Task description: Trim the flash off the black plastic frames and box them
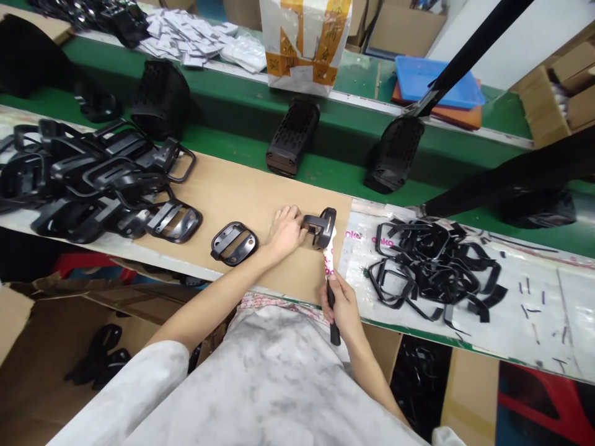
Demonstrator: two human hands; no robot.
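My left hand (287,230) is closed on one end of a black plastic frame part (320,228), which is tipped up on its edge on the cardboard sheet (223,179). In my right hand (343,303) is a hammer (329,263) with a black grip and a shaft wrapped in white and pink tape. Its upper end meets or overlaps the frame part, so its head is not clearly visible. Left of my left forearm, a similar black frame (235,244) lies flat on the sheet.
Many black frames (111,167) are heaped at the left. Loose black strap-like loops (432,266) pile up at the right, with thin black scraps beyond. Behind, black pedal-like parts (295,136) stand on the green conveyor (334,158). A dark bar (465,56) slants across the upper right.
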